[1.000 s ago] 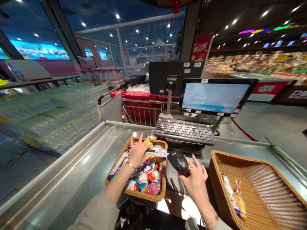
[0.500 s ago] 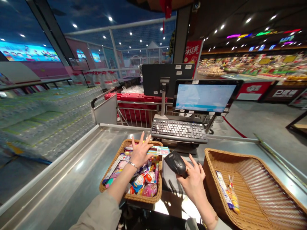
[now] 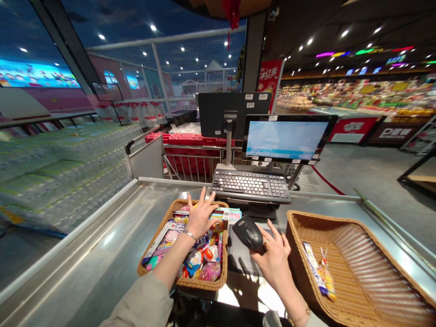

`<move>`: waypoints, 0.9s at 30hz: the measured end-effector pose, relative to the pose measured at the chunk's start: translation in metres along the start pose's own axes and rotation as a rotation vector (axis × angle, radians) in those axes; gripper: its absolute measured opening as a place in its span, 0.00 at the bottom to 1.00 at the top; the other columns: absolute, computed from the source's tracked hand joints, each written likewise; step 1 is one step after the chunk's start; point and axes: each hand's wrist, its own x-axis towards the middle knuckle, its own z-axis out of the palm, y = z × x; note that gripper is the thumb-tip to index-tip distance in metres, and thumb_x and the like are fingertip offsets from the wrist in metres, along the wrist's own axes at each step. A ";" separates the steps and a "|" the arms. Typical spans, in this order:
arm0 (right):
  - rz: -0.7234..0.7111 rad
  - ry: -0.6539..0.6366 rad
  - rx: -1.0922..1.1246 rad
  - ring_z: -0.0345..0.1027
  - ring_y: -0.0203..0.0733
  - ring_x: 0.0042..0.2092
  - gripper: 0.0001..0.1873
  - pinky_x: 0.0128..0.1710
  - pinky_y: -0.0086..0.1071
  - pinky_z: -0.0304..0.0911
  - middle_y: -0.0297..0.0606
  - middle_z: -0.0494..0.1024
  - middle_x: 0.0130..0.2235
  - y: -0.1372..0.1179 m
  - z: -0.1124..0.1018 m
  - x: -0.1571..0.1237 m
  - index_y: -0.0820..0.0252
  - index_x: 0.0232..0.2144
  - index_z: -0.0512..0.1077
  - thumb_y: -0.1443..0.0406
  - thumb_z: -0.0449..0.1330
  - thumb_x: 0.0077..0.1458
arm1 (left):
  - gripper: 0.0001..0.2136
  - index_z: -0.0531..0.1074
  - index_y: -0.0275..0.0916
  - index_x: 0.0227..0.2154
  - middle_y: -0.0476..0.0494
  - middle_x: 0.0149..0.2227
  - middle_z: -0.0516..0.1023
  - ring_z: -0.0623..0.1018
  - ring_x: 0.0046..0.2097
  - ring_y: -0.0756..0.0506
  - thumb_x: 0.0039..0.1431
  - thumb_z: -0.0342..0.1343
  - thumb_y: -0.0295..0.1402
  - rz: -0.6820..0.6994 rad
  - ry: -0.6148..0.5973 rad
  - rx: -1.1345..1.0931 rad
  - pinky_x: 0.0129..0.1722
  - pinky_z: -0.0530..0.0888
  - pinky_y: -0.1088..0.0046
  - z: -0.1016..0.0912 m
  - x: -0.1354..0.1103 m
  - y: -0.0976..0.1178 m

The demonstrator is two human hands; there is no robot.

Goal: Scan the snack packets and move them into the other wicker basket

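Observation:
My left hand (image 3: 200, 220) is over the left wicker basket (image 3: 200, 285). Its thumb and fingers are around a flat, striped candy packet (image 3: 234, 214), whose barcoded end sticks out to the right past the basket rim. Under the wrist lie several wrapped sweets, a pink bottle-shaped item (image 3: 210, 271) and round character-shaped toys (image 3: 194, 260). My right hand (image 3: 274, 254) grips a black barcode scanner (image 3: 248, 232), its head turned toward the packet. The scanner's handle is mostly hidden by my fingers. Packet and scanner are close but apart.
A second wicker basket (image 3: 368, 272) at right holds a slim white-purple packet (image 3: 315, 268) and a yellow bagged item (image 3: 326, 281). Behind the hands stand a keyboard (image 3: 250, 185) and a lit monitor (image 3: 286, 139). The metal counter (image 3: 105, 254) has a raised edge at left.
The whole view has shifted slightly, so baskets and monitor appear a little further left. The packet has stayed with my left hand; the scanner remains in my right.

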 end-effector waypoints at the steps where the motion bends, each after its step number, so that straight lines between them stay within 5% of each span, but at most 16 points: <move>1: -0.003 0.005 0.000 0.52 0.55 0.66 0.14 0.62 0.61 0.38 0.30 0.76 0.54 0.000 0.000 0.000 0.48 0.34 0.77 0.65 0.58 0.44 | 0.16 0.75 0.46 0.44 0.42 0.64 0.65 0.51 0.69 0.30 0.52 0.64 0.42 0.002 0.003 -0.001 0.60 0.34 0.27 0.000 0.000 0.000; 27: -0.036 0.020 -0.023 0.53 0.55 0.65 0.11 0.62 0.61 0.38 0.32 0.77 0.52 0.004 0.001 -0.001 0.49 0.33 0.76 0.65 0.58 0.45 | 0.17 0.75 0.46 0.45 0.40 0.63 0.65 0.52 0.69 0.29 0.52 0.64 0.42 0.014 0.029 0.016 0.59 0.35 0.25 0.002 0.004 0.003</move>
